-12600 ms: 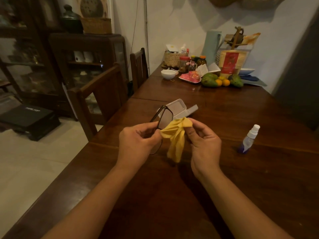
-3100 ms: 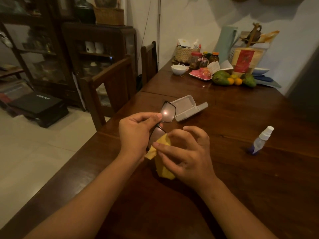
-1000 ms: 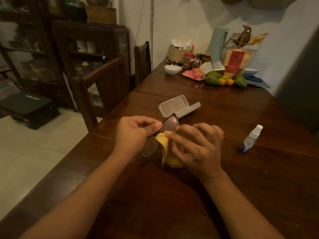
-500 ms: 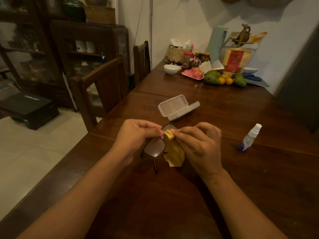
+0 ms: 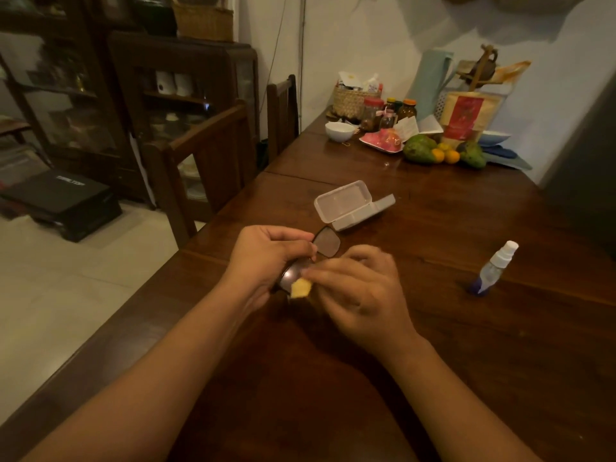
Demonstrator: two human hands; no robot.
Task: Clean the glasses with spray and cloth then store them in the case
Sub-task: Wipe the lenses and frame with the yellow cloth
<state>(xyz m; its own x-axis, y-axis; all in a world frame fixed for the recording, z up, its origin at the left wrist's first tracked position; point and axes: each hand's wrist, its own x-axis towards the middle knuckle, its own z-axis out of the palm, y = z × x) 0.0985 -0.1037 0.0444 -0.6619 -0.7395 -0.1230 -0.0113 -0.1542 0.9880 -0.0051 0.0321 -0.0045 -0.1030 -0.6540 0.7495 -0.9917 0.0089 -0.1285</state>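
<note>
My left hand (image 5: pixel 266 258) grips the dark-framed glasses (image 5: pixel 328 241) by the frame, low over the wooden table (image 5: pixel 466 345). One lens sticks out beyond my fingers, the other lies under them. My right hand (image 5: pixel 360 291) pinches the yellow cloth (image 5: pixel 300 289) against the nearer lens; only a small corner of the cloth shows. The pale glasses case (image 5: pixel 353 205) lies open on the table just beyond the hands. The small spray bottle (image 5: pixel 495 270), clear with a white nozzle and blue base, stands upright to the right.
At the table's far end sit a white bowl (image 5: pixel 340 131), a woven basket (image 5: pixel 351 101), jars, a pink plate and green and orange fruit (image 5: pixel 420 150). Two wooden chairs (image 5: pixel 213 155) stand along the left edge. A dark cabinet (image 5: pixel 180 95) lines the left wall.
My right hand has slid the cloth down to the nearer lens and now covers most of it. The glasses have tilted, so the far lens points toward the case.
</note>
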